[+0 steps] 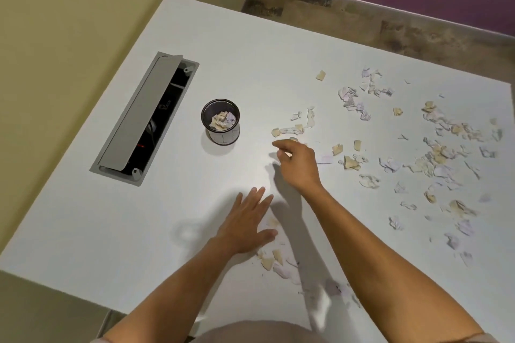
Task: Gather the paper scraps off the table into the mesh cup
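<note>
The black mesh cup [220, 125] stands upright left of centre on the white table [167, 217], with a few crumpled scraps inside. Torn paper scraps [434, 147], beige and pale lilac, lie scattered over the right half. A few more scraps [274, 259] lie near the front edge. My right hand [298, 161] hovers between the cup and a small cluster of scraps [292, 128]. Its fingers are loosely curled, and I see no scrap in them. My left hand [248, 223] lies flat on the table with straight fingers, beside a small scrap [271, 221].
An open grey cable hatch [145, 117] is set into the table left of the cup, its lid tilted up. A yellow wall runs along the left. The far table edge drops to a brown floor [362, 17].
</note>
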Demonstrator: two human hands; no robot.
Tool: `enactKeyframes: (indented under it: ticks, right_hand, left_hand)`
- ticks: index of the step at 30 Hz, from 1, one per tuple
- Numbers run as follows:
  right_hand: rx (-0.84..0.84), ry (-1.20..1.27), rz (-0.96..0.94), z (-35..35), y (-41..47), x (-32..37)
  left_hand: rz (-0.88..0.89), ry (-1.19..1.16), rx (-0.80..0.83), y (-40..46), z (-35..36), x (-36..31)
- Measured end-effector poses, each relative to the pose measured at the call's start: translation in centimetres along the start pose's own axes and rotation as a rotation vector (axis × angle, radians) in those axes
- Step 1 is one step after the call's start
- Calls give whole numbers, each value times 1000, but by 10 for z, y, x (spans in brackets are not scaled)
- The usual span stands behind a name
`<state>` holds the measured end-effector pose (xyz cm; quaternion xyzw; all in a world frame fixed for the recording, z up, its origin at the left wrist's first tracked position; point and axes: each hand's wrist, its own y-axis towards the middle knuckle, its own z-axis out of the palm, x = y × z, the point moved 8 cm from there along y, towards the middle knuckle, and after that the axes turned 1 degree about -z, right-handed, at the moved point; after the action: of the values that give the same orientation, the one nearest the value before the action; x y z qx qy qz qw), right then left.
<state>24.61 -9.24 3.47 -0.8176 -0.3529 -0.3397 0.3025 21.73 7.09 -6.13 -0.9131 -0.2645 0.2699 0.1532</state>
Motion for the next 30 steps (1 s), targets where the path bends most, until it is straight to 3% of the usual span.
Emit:
enactKeyframes:
  ticks: [3,9,14,20,23,26,30]
  right_hand:
    - [24,-161,54,-2,-36,-60]
    - [338,-676,-101,28,-112,-135]
    - [340,-693,-227,44,-168,-139]
    - [361,-625,-258,42,-205,-142]
    - [259,-683,-150,17,-205,-160]
    - [90,-637,97,-21,-207,-185]
    - [135,-629,226,-26,-218,-205]
  left_hand:
    - [114,103,95,-4,16,-17]
    - [283,192,122,-22,38,-35]
    - [328,237,13,-39,46,-44]
    - [332,71,-118,-58,48,-57]
    - [319,35,-230,-65,36,-60]
    - [191,36,-296,-69,29,-52]
    - [-48,90,-204,-75,42,-47]
